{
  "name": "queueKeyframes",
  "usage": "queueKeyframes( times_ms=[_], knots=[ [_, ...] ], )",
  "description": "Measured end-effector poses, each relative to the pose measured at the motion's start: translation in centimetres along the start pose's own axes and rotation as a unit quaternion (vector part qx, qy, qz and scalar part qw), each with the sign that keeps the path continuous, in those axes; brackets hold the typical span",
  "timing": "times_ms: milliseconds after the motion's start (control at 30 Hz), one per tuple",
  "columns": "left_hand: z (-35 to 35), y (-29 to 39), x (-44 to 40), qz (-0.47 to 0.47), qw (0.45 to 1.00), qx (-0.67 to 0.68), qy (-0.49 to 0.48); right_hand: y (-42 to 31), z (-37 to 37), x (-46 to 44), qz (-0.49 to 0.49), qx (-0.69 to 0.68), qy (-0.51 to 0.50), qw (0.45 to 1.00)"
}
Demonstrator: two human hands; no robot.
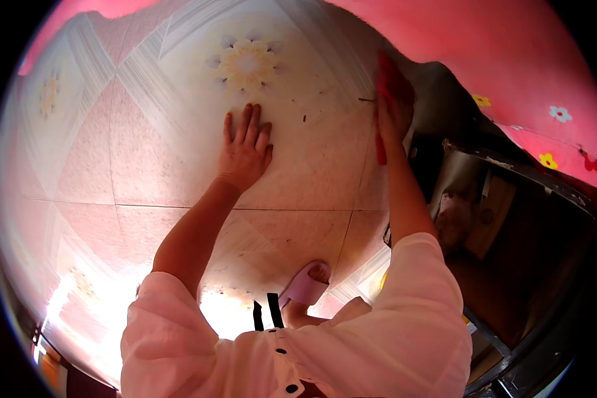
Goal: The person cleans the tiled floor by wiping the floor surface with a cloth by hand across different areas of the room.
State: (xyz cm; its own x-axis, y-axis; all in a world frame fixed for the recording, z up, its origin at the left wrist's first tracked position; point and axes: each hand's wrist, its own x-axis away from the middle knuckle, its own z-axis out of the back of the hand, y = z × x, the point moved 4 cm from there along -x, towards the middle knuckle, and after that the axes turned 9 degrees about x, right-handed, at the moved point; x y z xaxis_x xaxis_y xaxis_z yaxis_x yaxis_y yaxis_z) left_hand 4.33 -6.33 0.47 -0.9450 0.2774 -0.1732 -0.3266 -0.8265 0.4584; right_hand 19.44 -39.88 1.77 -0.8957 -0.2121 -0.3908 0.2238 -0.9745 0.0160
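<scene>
My left hand [244, 152] lies flat on the tiled floor [159, 159] with its fingers spread. It holds nothing, and a printed flower pattern is just beyond its fingertips. Farther right, my right hand [395, 114] grips a red cloth [393, 76] by the edge of the shadow under the pink fabric. Red shows above the fingers and in a narrow strip along the palm side; the rest of the cloth is hidden. Small dark bits of debris [304, 119] lie on the floor between my hands.
Pink flowered fabric [511, 60] hangs at the upper right. Below it stands a dark open piece of furniture [511, 225] with things inside that I cannot make out, close to my right arm. My foot in a pink slipper [306, 284] is on the floor below.
</scene>
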Motion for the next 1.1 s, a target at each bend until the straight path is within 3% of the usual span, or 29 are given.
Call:
queueKeyframes(
  times_ms=[67, 133, 167, 233, 333, 400, 433, 500, 533, 633, 733, 800, 867, 933, 1000, 1067, 1100],
  knots=[
    [-0.2, -0.3, -0.1, 0.008, 1.000, -0.018, -0.002, -1.4, -1.1, -0.8, -0.019, 0.003, -0.038, 0.999],
    [-0.3, -0.3, -0.2, 0.001, 1.000, -0.013, 0.002, -5.0, -1.8, -1.0, 0.079, 0.072, -0.039, 0.994],
    [-0.2, -0.4, 0.0, 0.003, 1.000, -0.001, 0.005, -6.7, -1.5, -0.7, 0.069, 0.069, -0.033, 0.995],
    [-0.1, -0.8, 0.1, -0.003, 0.999, 0.032, 0.009, -10.9, -0.8, 0.4, 0.124, 0.053, -0.117, 0.984],
    [1.4, -1.5, -0.5, -0.003, 0.991, 0.125, 0.044, -17.0, 1.9, 4.2, 0.187, -0.079, -0.135, 0.970],
    [2.6, -3.3, -0.6, 0.157, 0.902, 0.397, 0.064, -21.0, 4.1, 8.5, 0.232, -0.155, -0.170, 0.945],
    [3.6, -3.6, 0.0, 0.154, 0.904, 0.394, 0.062, -22.9, 5.0, 10.9, 0.267, -0.182, -0.169, 0.931],
    [6.3, -3.5, 1.4, -0.015, 0.988, 0.138, 0.063, -26.8, 7.6, 15.8, 0.335, -0.174, -0.227, 0.898],
    [7.2, -3.8, 2.3, -0.021, 0.988, 0.137, 0.065, -28.5, 8.7, 18.4, 0.351, -0.187, -0.234, 0.887],
    [9.2, -4.6, 6.5, 0.002, 0.997, 0.055, -0.056, -32.6, 11.6, 23.6, 0.362, -0.271, -0.259, 0.853],
    [9.2, -6.5, 11.2, -0.034, 0.990, 0.079, -0.113, -35.8, 14.1, 26.7, 0.375, -0.331, -0.278, 0.820],
    [10.1, -6.8, 13.7, -0.011, 0.987, 0.103, -0.123, -36.6, 14.9, 26.7, 0.391, -0.367, -0.282, 0.796],
    [11.8, -5.9, 15.8, -0.084, 0.982, 0.150, -0.073, -34.5, 15.3, 25.0, 0.204, -0.413, -0.210, 0.862],
    [13.4, -4.9, 17.5, -0.097, 0.975, 0.187, -0.068, -31.0, 15.4, 24.6, 0.147, -0.303, -0.253, 0.907],
    [11.9, -4.5, 20.0, -0.221, 0.958, 0.121, -0.133, -28.5, 15.9, 24.7, 0.126, -0.170, -0.298, 0.931],
    [11.1, -3.8, 22.3, -0.233, 0.955, 0.098, -0.153, -27.4, 16.8, 25.4, 0.094, -0.120, -0.329, 0.932],
    [10.9, -3.6, 23.1, -0.191, 0.965, 0.079, -0.160, -26.8, 16.9, 26.0, 0.060, -0.075, -0.361, 0.928]
  ],
)
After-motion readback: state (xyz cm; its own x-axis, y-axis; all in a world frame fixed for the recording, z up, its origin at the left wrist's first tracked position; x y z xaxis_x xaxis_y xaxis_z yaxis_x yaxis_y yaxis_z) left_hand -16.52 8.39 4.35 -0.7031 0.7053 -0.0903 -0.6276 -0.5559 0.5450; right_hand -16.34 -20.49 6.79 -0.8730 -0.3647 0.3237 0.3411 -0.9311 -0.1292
